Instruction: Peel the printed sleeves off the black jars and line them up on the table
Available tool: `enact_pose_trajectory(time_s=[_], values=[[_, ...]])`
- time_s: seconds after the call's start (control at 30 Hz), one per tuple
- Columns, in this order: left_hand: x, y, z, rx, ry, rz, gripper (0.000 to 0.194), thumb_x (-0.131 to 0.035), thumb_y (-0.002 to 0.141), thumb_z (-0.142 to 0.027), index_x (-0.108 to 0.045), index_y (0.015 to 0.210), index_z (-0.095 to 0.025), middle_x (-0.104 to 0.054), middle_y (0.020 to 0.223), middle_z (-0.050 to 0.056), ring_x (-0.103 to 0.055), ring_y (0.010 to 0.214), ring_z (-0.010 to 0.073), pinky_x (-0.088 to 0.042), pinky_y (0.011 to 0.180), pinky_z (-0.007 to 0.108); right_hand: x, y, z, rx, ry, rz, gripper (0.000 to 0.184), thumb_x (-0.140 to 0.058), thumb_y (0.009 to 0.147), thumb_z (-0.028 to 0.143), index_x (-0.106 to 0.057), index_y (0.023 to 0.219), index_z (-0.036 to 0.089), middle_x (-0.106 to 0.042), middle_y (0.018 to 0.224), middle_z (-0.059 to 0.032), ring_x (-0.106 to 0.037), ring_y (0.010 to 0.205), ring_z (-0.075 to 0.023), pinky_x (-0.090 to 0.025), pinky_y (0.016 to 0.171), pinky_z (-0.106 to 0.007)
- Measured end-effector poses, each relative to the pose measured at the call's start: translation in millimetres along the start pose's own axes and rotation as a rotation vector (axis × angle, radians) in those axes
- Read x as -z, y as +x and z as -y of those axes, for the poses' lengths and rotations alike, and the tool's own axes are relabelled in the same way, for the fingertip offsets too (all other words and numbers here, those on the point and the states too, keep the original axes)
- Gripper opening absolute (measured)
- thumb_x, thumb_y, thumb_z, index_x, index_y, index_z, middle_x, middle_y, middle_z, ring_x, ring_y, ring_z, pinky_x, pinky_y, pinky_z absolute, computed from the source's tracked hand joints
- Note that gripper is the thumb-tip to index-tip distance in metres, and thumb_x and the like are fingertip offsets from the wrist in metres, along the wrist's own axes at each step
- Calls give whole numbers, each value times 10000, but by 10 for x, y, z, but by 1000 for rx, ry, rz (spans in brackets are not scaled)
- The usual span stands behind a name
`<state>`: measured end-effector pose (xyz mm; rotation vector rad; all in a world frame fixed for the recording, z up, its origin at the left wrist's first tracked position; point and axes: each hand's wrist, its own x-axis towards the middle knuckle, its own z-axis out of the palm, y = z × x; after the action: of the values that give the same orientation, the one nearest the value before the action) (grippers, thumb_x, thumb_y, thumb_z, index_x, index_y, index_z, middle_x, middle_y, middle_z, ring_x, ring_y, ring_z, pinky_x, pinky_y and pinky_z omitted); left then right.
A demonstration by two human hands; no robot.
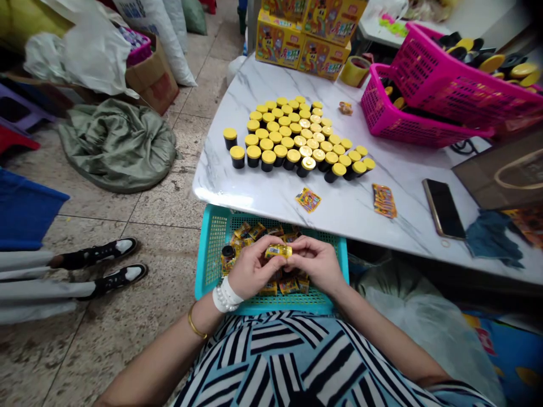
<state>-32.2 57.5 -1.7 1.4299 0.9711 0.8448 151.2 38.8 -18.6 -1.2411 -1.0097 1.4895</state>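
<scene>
Between my two hands is a small yellow-labelled canister (275, 251), held on its side above a teal basket (206, 271). My left hand (253, 265) wraps its fingers around the canister's body. At its right end, my right hand (317, 264) pinches it with thumb and fingers. Below, the basket holds several yellow printed packets (268, 289) and an upright canister with a black top (228, 251). Beyond the basket, a flat printed sticker or label (308, 200) lies on the marble-patterned table (254, 189).
Many black tubs with yellow lids (280, 151) stand grouped on the table. Pink baskets (424, 121), yellow boxes (324, 59), a stack of labels (384, 201) and a phone (443, 208) are around them. Another person's shoes (112, 254) are at left.
</scene>
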Motion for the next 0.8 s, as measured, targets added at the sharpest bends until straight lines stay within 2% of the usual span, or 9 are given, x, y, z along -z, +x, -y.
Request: enact_pose_trajectory(time_s=[0.13, 0.23, 0.33, 0.4, 0.43, 0.53, 0.63, 0.73, 0.8], values=[[-10, 2, 32, -5, 86, -37, 208, -685, 836, -338, -670, 992, -201, -699, 902, 53, -638, 814, 192, -480, 757, 287, -36, 39, -43, -266, 191, 22, 351, -906, 610, 363, -689, 793, 156, -727, 658, -14, -683, 483, -145, -604, 488, -252], [-27, 13, 159, 212, -169, 92, 318, -647, 854, -470, -586, 1004, -196, -653, 687, 3, -533, 488, 114, -401, 473, 220, 24, 93, -46, -344, 222, 125, 377, -846, 682, 466, -637, 739, 157, -682, 558, 6, -657, 437, -132, -569, 432, -220], [-62, 23, 255, 425, -465, 172, 398, -620, 850, -559, -506, 963, -195, -607, 547, -40, -375, 312, 56, -230, 337, 168, 102, 132, -1, -253, 167, 213, 320, -809, 751, 411, -707, 950, 182, -724, 764, -4, -687, 561, -107, -606, 548, -229], [-90, 19, 272, 507, -599, 137, 433, -649, 824, -580, -502, 920, -184, -607, 522, -35, -345, 288, 33, -193, 322, 151, 124, 134, 25, -157, 98, 272, 345, -836, 728, 318, -736, 1045, 228, -707, 965, -20, -698, 684, -109, -622, 628, -251], [-103, 13, 268, 536, -673, 115, 452, -663, 810, -587, -512, 923, -176, -616, 529, -27, -352, 290, 29, -201, 322, 146, 122, 127, 28, -115, 71, 286, 323, -846, 714, 292, -755, 1019, 239, -686, 1009, -25, -694, 717, -116, -625, 636, -261], [-135, -22, 251, 557, -888, 81, 494, -739, 757, -555, -563, 969, -146, -650, 586, -5, -427, 337, 35, -300, 349, 145, 89, 95, -5, -25, 55, 192, 163, -855, 700, 292, -784, 836, 237, -643, 931, -14, -668, 664, -120, -624, 588, -283], [-162, -55, 268, 541, -943, 58, 446, -795, 727, -498, -575, 859, -133, -627, 550, -22, -398, 315, 21, -318, 342, 145, 59, 76, -36, 23, 19, 87, 145, -856, 699, 321, -769, 769, 229, -626, 836, -5, -640, 610, -121, -606, 554, -286], [-195, -64, 315, 542, -923, 43, 456, -786, 728, -528, -541, 768, -146, -603, 496, -37, -352, 273, 14, -281, 311, 139, 45, 76, -13, 135, -129, 74, 168, -845, 719, 345, -775, 824, 235, -663, 882, -34, -659, 788, -166, -597, 705, -312], [-220, -65, 347, 549, -937, 42, 459, -782, 729, -539, -539, 761, -150, -580, 463, -48, -319, 259, 11, -251, 298, 134, 34, 74, 8, 231, -227, 85, 149, -830, 744, 331, -785, 859, 247, -678, 875, -38, -650, 829, -168, -567, 763, -313]])
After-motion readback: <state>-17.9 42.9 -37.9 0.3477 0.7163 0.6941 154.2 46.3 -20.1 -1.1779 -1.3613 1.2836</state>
